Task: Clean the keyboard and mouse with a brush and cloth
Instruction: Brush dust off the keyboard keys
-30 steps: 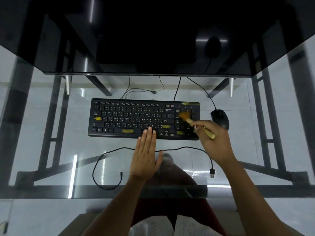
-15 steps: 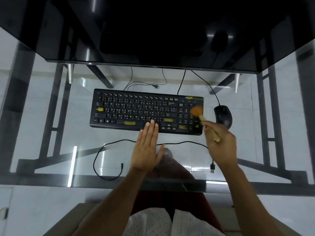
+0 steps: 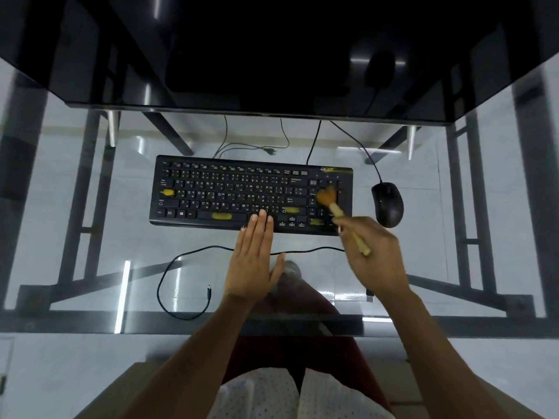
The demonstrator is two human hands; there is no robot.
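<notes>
The keyboard (image 3: 251,195) is steadied on the glass desk (image 3: 90,237) by the flat, open-fingered left hand (image 3: 252,264) at its near edge, so that the brush (image 3: 332,204), clamped in the right hand (image 3: 373,255), can be swept over its right-end keys, the mouse (image 3: 387,204) lying just right of it.

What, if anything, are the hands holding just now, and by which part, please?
The right hand holds the brush by its pale handle, bristles over the keyboard's right end. The left hand holds nothing; it lies flat, fingertips on the keyboard's near edge.
</notes>
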